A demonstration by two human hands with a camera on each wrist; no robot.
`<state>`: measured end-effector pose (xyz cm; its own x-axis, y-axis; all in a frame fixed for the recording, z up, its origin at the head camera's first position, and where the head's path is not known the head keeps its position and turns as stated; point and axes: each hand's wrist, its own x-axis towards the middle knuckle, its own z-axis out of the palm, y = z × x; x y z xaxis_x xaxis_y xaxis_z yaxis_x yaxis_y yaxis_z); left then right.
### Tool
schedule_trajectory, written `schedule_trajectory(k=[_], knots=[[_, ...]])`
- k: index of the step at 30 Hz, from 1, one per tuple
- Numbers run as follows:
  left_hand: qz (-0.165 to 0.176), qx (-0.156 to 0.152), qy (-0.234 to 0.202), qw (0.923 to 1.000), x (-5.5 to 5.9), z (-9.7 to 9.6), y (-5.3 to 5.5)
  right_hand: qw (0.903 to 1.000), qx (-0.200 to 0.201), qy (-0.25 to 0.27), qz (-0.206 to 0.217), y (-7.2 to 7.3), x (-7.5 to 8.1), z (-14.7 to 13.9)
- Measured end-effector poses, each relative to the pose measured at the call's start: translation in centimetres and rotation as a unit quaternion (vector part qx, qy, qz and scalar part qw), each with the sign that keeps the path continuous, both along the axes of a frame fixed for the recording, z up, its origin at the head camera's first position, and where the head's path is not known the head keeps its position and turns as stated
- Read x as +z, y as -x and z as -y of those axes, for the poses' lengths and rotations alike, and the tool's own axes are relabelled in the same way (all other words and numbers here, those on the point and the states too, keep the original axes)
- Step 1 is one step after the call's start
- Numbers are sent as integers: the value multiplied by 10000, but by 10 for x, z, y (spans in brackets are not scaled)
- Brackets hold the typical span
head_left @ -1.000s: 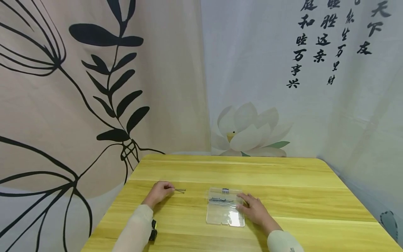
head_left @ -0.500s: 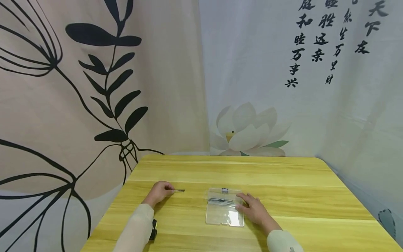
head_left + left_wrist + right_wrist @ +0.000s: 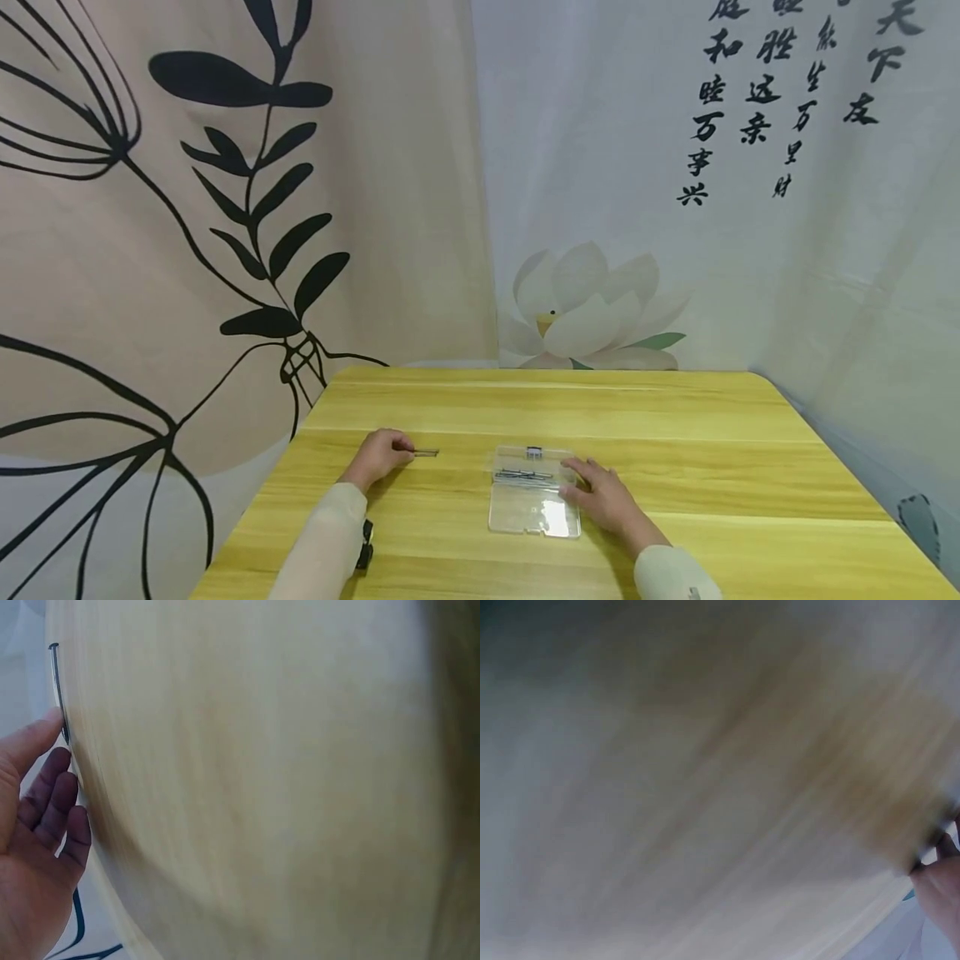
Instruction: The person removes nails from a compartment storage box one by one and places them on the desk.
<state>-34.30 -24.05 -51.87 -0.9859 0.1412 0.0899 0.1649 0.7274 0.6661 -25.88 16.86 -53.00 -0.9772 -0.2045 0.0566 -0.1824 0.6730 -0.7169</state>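
My left hand (image 3: pixel 380 458) pinches a few thin metal nails (image 3: pixel 426 452) between thumb and fingertips, low over the left part of the table. In the left wrist view a flat-headed nail (image 3: pixel 57 682) sticks out past the thumb of the left hand (image 3: pixel 41 817). Right of it, a clear plastic box (image 3: pixel 533 521) lies with its lid folded open toward me. Several more nails (image 3: pixel 522 475) lie in its far half. My right hand (image 3: pixel 606 500) holds the box's right side, thumb and index finger apart along it. The right wrist view is blurred, with the right hand (image 3: pixel 939 885) at its edge.
A yellow wood-grain table (image 3: pixel 675 450) carries everything. A small black object (image 3: pixel 365 546) shows beside the left sleeve (image 3: pixel 322 542); its kind is unclear. Behind the table's far edge hangs a printed curtain (image 3: pixel 420 208).
The nails in my left hand were splayed a second ago, then lined up, and now lie nearly parallel with a slight gap. Both hands stay in nearly the same place.
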Motion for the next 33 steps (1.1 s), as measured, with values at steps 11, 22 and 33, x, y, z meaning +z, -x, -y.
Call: schedule_trajectory(k=[11,22,33], knots=[[58,90,-196,9998,3,2,2,9999,39,6,-94,1,-1,1],[109,-204,-657,9976,19,-17,4,10000,24,28,-35,0,0,1],[140,-715,-911,9932,33,-51,3,10000,15,51,-22,-1,1,2]])
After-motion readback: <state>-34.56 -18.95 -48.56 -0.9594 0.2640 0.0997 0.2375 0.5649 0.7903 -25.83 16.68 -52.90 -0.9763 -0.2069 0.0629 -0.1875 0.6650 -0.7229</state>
